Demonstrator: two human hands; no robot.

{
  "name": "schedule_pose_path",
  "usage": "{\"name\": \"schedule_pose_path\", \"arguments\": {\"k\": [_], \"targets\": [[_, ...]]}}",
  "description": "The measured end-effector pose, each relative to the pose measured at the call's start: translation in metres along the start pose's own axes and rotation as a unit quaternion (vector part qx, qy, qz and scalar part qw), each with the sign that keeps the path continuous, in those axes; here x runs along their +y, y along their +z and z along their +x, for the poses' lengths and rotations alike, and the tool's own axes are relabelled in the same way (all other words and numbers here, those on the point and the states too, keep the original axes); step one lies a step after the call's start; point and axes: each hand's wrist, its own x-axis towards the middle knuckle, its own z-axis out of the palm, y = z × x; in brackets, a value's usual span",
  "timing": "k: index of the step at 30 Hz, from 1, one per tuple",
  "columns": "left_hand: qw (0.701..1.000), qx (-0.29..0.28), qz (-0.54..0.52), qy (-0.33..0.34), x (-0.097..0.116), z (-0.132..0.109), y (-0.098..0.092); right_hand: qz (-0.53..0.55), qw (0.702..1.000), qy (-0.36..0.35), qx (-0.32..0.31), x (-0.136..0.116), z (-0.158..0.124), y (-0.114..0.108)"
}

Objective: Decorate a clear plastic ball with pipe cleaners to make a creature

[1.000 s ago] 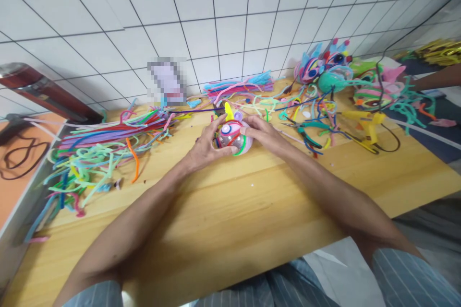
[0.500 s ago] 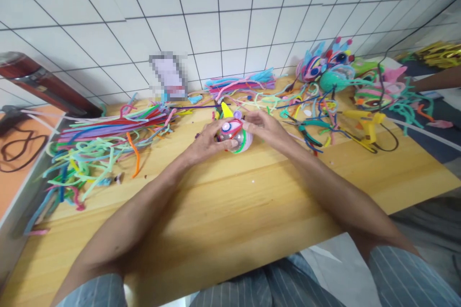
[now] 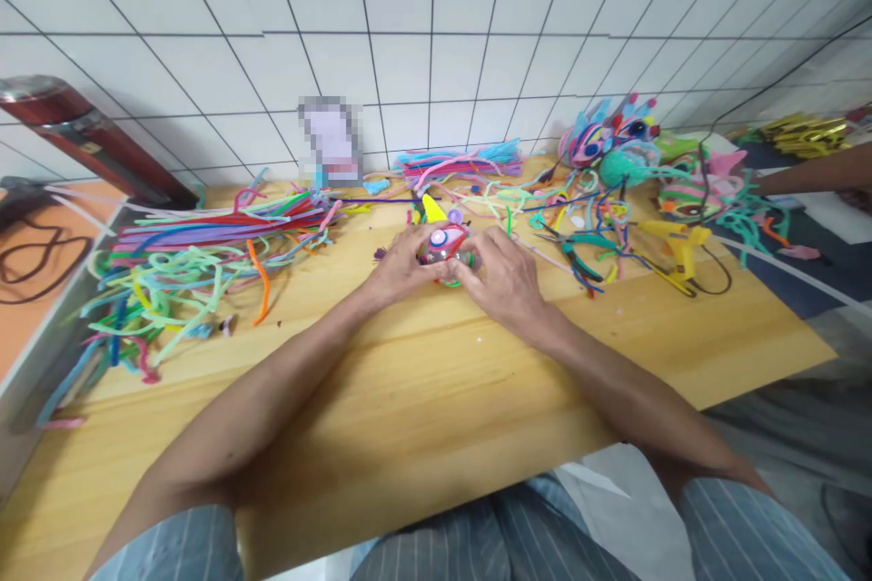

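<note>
Between my two hands is a round clear ball decorated with pipe cleaners (image 3: 446, 239). It carries a white and blue eye ringed in red and pink, and a yellow horn-like piece stands at its top. My left hand (image 3: 406, 265) is closed round its left side, thumb along the lower front. My right hand (image 3: 502, 272) grips the right side, with thumb and fingers curled onto it. Much of the ball's lower part is hidden behind the fingers. Just beyond it lie loose pipe cleaners (image 3: 508, 191) in several colours.
Pipe cleaner bundles (image 3: 224, 231) lie at left, near a red flask (image 3: 95, 141). Pliers (image 3: 579, 254) and a yellow glue gun (image 3: 674, 245) are at right. Finished decorated balls (image 3: 627, 159) stand behind them. Another person's arm (image 3: 810, 174) reaches in from the far right.
My right hand has come down and closed round the ball's right side, covering more of it. My left hand stays on the ball. The whole view has shifted slightly.
</note>
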Motion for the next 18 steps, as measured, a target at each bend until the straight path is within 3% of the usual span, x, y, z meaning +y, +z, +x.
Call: {"name": "schedule_pose_path", "arguments": {"k": [4, 7, 11, 17, 18], "targets": [[1.000, -0.002, 0.006, -0.001, 0.000, 0.001, 0.000, 0.025, 1.000, 0.011, -0.011, -0.005, 0.009, 0.002], [1.000, 0.000, 0.012, -0.020, 0.003, 0.002, 0.001, 0.132, 0.988, 0.084, 0.009, 0.006, 0.014, -0.016], [0.999, 0.002, 0.014, -0.033, 0.009, 0.002, 0.002, 0.286, 0.938, 0.183, 0.073, 0.043, -0.005, -0.067], [1.000, 0.003, 0.012, -0.028, 0.010, 0.004, 0.003, 0.217, 0.900, 0.283, 0.250, 0.107, -0.081, -0.151], [1.000, 0.003, 0.011, -0.029, 0.009, 0.005, 0.004, 0.213, 0.909, 0.274, 0.229, 0.112, -0.091, -0.162]]}}
